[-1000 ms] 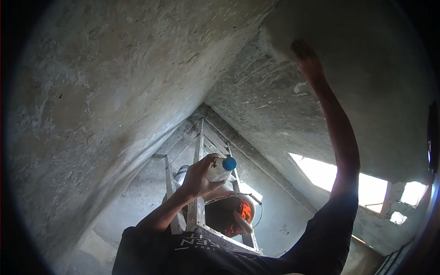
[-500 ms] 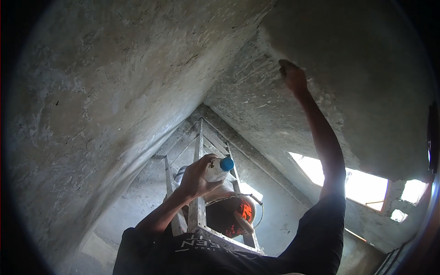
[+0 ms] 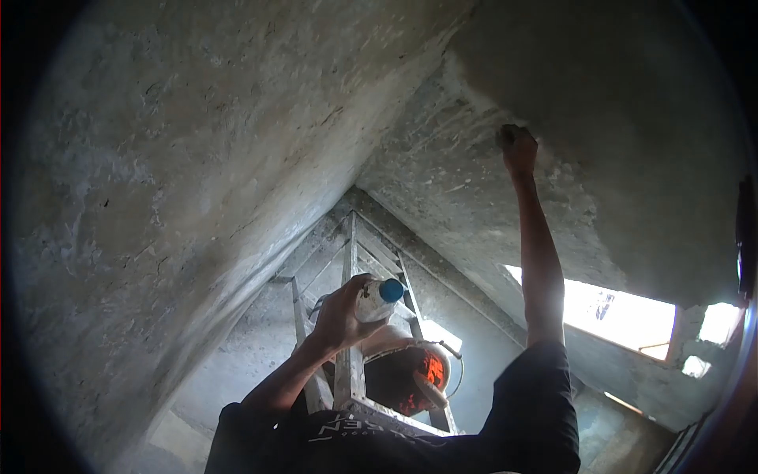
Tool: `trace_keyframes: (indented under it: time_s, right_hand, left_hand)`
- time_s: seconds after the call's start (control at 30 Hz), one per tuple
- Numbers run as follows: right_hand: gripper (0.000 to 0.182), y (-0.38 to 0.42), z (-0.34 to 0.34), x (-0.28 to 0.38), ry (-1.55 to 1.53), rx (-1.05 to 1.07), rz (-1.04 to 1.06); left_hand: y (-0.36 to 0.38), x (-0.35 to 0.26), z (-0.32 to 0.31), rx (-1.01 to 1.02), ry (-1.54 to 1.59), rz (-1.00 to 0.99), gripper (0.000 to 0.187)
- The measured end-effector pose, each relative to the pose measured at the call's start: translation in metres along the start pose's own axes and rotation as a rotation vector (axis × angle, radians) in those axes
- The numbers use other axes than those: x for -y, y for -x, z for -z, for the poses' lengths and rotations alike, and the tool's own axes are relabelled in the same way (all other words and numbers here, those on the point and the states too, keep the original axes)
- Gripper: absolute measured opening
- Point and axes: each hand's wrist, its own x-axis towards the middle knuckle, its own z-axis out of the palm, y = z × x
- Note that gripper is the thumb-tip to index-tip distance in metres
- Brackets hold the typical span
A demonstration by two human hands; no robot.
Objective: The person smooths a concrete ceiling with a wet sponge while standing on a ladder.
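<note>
Your left hand (image 3: 339, 316) grips a clear plastic bottle with a blue cap (image 3: 377, 298), fingers closed around its body; its long axis points right, cap outward. It hangs above the orange bucket (image 3: 410, 378) on the metal ladder (image 3: 347, 340). Your right hand (image 3: 519, 150), well above, presses closed against the grey plastered ceiling (image 3: 616, 126); what it holds cannot be told.

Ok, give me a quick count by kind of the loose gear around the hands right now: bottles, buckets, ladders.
Bottle, blue cap, in the left hand: 1
Bucket, orange inside, hanging at the ladder: 1
Ladder: 1
Total: 3
</note>
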Motion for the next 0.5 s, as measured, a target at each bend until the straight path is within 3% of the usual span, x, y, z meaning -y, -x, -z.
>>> trace_keyframes:
  time_s: [0.07, 0.17, 0.23, 0.27, 0.33, 0.37, 0.43, 0.47, 0.5]
  right_hand:
    - [0.029, -0.012, 0.011, 0.014, -0.070, -0.213, 0.317]
    - [0.032, -0.040, 0.051, 0.044, -0.082, -0.225, 0.303]
    - [0.040, -0.064, 0.050, 0.039, 0.085, -0.426, 0.563]
    - [0.040, -0.072, 0.042, 0.029, 0.081, -0.424, 0.562]
    - [0.044, -0.081, 0.023, 0.003, 0.147, -0.313, 0.776]
    - [0.044, -0.073, 0.015, -0.002, 0.145, -0.313, 0.776]
    - [0.041, -0.049, -0.002, -0.008, 0.535, -0.101, 0.838]
    - [0.041, -0.035, -0.014, -0.012, 0.532, -0.099, 0.839]
    - [0.036, -0.023, -0.023, -0.013, 0.351, 0.191, 0.773]
  left_hand:
    - [0.005, -0.005, 0.002, 0.034, 0.005, 0.091, 0.061]
    - [0.002, -0.006, -0.002, 0.028, 0.018, 0.057, 0.060]
    - [0.002, -0.006, -0.002, 0.028, 0.035, 0.059, 0.059]
    - [0.002, -0.006, -0.002, 0.021, 0.041, 0.050, 0.059]
    - [0.001, -0.004, -0.003, 0.012, 0.047, 0.041, 0.059]
    - [0.002, -0.003, -0.004, 0.023, 0.040, 0.046, 0.059]
    - [0.003, 0.001, -0.004, 0.030, 0.029, 0.050, 0.059]
    - [0.005, 0.001, -0.004, 0.035, 0.035, 0.062, 0.059]
    - [0.005, 0.003, -0.004, 0.038, 0.041, 0.070, 0.059]
